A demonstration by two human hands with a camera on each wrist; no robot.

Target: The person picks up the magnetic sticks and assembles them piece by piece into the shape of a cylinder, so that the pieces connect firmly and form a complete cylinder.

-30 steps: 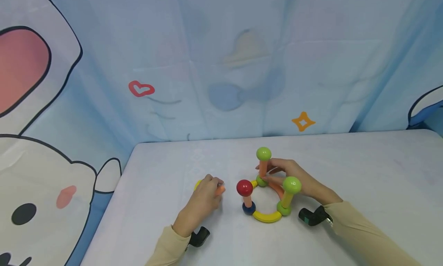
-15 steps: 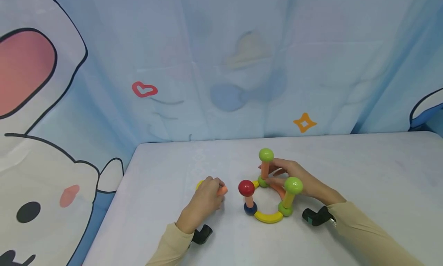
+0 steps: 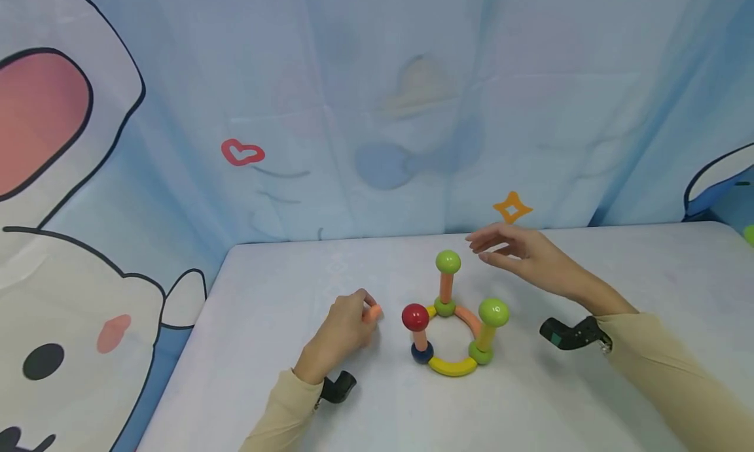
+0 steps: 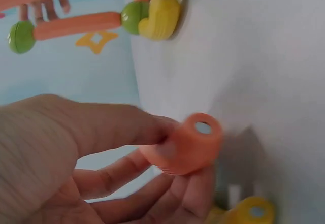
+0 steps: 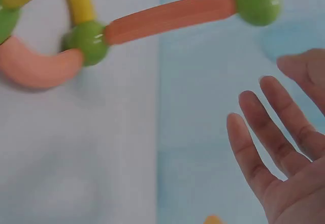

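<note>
My left hand (image 3: pixel 344 324) pinches an orange curved block (image 4: pixel 190 145) between thumb and fingers; a pale round inset shows in its end. Below that hand lies a yellow block (image 4: pixel 256 211), hidden in the head view. Right of it stands a toy frame: a ring of curved yellow (image 3: pixel 452 367) and orange pieces (image 3: pixel 469 320) joined by balls. Three rods rise from the ring, topped by a red ball (image 3: pixel 415 317), a far green ball (image 3: pixel 448 261) and a near green ball (image 3: pixel 493 312). My right hand (image 3: pixel 533 259) hovers beyond the frame, fingers extended, touching nothing.
A white-covered table (image 3: pixel 283 275) carries everything, with its far edge against a blue printed curtain (image 3: pixel 353 112). Black wrist cameras (image 3: pixel 570 334) sit at both cuffs. At the right edge a small green object (image 3: pixel 749 235) is partly cut off.
My right hand has let go of the far orange rod and moved up and to the right; the rod stays upright. My left hand has risen slightly with the orange curved block.
</note>
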